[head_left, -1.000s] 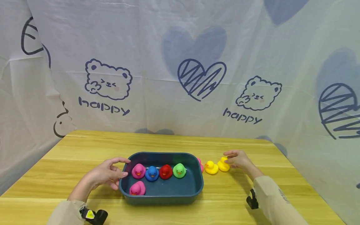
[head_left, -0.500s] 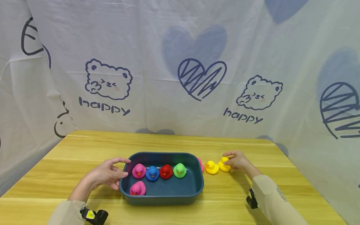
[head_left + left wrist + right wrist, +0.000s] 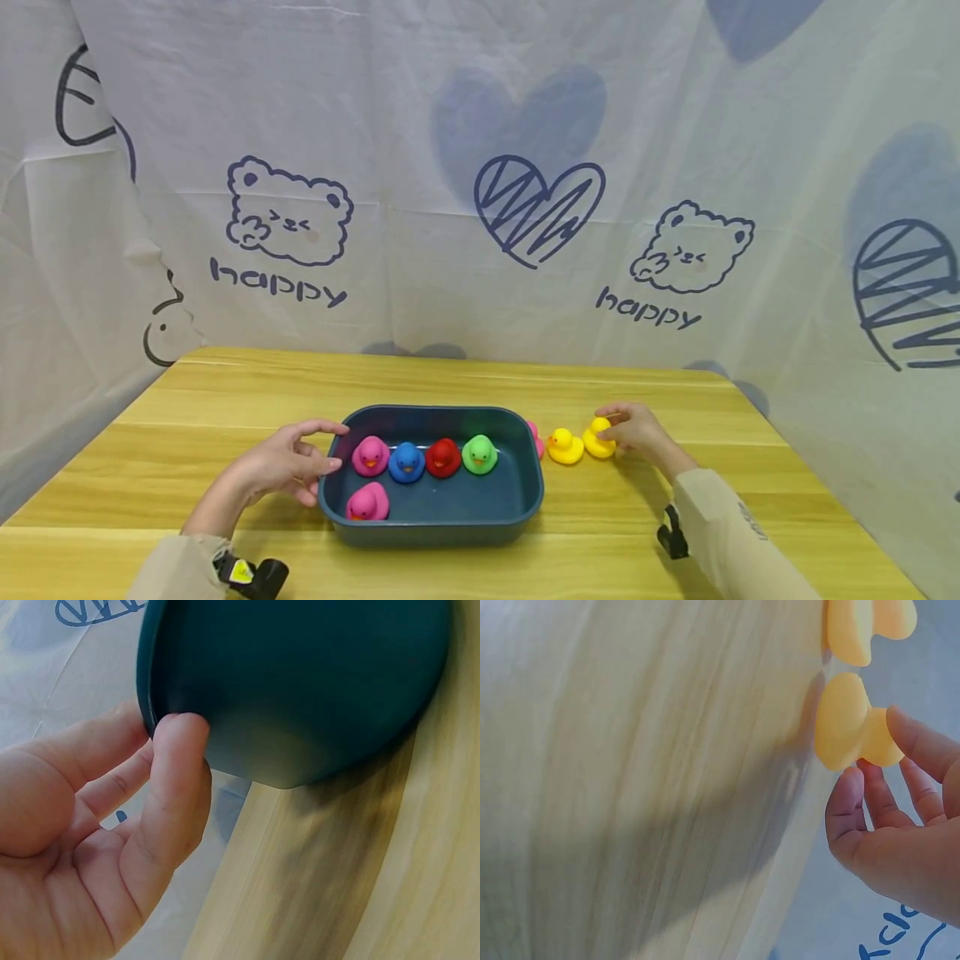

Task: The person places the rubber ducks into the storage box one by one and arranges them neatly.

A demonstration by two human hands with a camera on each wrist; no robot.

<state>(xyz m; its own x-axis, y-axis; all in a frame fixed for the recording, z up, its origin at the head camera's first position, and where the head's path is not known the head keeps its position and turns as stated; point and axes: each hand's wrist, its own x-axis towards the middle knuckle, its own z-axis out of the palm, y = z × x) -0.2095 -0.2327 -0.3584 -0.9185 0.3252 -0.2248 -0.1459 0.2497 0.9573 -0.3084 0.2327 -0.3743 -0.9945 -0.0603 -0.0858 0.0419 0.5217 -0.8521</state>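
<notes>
My left hand (image 3: 288,458) is at the left end of a dark teal tub (image 3: 431,533), pinching its rim; in the left wrist view the fingertips (image 3: 182,735) meet the tub wall (image 3: 300,690). At the right, my right hand (image 3: 636,427) holds a yellow rubber duck (image 3: 597,440) by the head between thumb and fingers; the right wrist view shows this duck (image 3: 844,724) close to the tabletop. Beside it sits another yellow duck (image 3: 565,447). A pink duck (image 3: 536,439) is mostly hidden behind the tub's right end.
Inside the tub, a pink duck (image 3: 370,457), a blue duck (image 3: 406,462), a red duck (image 3: 442,458) and a green duck (image 3: 479,455) form a row. Another pink duck (image 3: 367,502) lies in front. A printed cloth (image 3: 420,250) hangs behind the wooden table (image 3: 247,383).
</notes>
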